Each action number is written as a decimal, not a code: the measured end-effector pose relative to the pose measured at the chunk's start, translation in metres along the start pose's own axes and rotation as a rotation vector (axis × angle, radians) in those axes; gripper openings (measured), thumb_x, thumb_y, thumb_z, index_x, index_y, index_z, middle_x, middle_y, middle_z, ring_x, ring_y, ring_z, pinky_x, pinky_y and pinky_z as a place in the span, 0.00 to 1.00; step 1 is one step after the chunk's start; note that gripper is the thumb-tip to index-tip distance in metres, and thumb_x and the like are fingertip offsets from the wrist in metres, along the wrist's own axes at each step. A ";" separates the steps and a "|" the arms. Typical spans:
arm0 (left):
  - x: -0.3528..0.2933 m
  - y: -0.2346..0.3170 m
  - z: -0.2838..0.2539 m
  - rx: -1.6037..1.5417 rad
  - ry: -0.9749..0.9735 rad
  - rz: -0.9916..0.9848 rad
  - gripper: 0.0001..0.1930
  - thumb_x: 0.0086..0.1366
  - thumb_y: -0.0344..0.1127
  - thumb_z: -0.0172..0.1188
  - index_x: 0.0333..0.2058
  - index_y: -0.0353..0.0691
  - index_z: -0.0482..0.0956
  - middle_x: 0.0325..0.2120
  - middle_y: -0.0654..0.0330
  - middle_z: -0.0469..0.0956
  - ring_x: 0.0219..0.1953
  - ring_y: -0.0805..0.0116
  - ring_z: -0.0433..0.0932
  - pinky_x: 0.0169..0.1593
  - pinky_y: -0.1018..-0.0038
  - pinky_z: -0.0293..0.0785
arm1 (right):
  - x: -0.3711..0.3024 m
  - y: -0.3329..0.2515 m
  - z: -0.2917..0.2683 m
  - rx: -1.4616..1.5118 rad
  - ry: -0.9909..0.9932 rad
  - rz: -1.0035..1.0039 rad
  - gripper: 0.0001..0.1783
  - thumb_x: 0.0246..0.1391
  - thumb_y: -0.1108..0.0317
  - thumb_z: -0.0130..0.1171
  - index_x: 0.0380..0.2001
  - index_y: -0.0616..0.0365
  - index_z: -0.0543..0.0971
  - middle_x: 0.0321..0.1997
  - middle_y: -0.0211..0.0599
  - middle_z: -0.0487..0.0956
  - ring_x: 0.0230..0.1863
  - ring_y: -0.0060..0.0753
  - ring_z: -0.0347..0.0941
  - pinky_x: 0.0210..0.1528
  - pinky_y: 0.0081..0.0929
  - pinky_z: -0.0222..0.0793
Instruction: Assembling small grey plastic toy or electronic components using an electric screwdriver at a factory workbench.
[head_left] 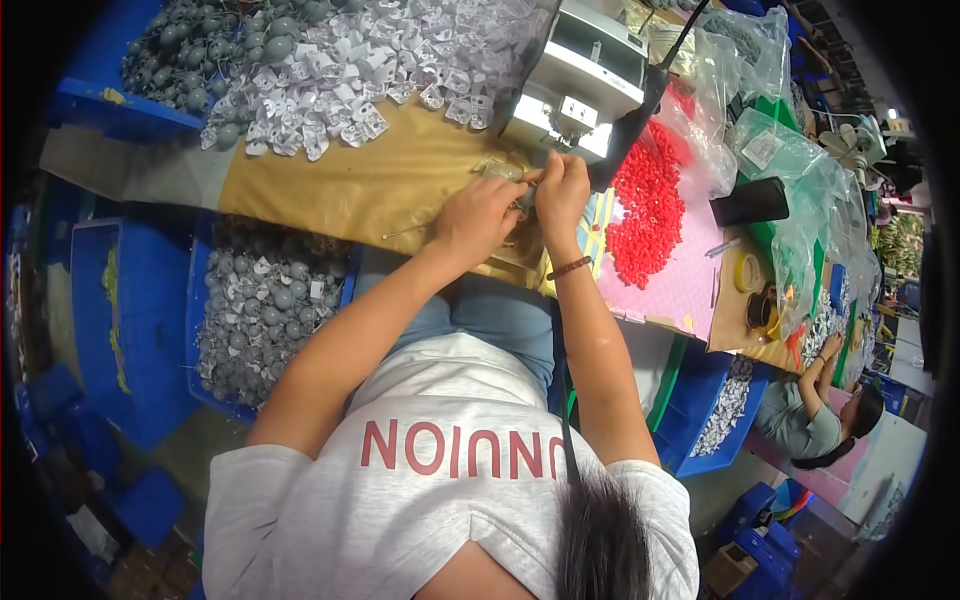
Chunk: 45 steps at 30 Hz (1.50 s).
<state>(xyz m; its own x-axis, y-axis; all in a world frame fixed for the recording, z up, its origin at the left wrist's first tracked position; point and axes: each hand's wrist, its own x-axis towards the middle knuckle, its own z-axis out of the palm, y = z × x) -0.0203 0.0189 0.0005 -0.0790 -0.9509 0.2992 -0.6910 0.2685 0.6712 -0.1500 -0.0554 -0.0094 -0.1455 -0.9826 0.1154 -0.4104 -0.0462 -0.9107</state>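
Observation:
My left hand and my right hand meet at the table edge, right in front of a small grey-white bench machine. Both have their fingers pinched together, fingertips nearly touching. Whatever lies between them is too small and covered to make out. A small clear, rounded piece shows just beyond my left fingers. Left of the machine spreads a heap of small white plastic parts on the brown-covered table. A thin metal rod lies by my left wrist.
Grey round parts fill a blue bin at the far left and another blue bin below the table. Small red parts lie on a pink sheet at right, near a black phone and tape roll. A co-worker sits farther right.

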 end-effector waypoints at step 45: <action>-0.189 -0.122 -0.178 0.301 0.347 -0.426 0.16 0.54 0.30 0.64 0.43 0.39 0.82 0.40 0.53 0.80 0.47 0.51 0.76 0.53 0.59 0.72 | 0.023 0.080 -0.152 -0.760 -0.529 -0.523 0.06 0.59 0.73 0.56 0.37 0.63 0.78 0.39 0.47 0.77 0.42 0.52 0.72 0.48 0.44 0.68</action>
<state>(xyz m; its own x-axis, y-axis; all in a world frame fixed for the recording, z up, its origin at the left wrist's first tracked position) 0.2064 0.1935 -0.0174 0.4514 -0.8459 0.2840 -0.7864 -0.2267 0.5746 -0.3232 -0.0546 -0.0197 0.5469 -0.8345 0.0671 -0.7895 -0.5407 -0.2902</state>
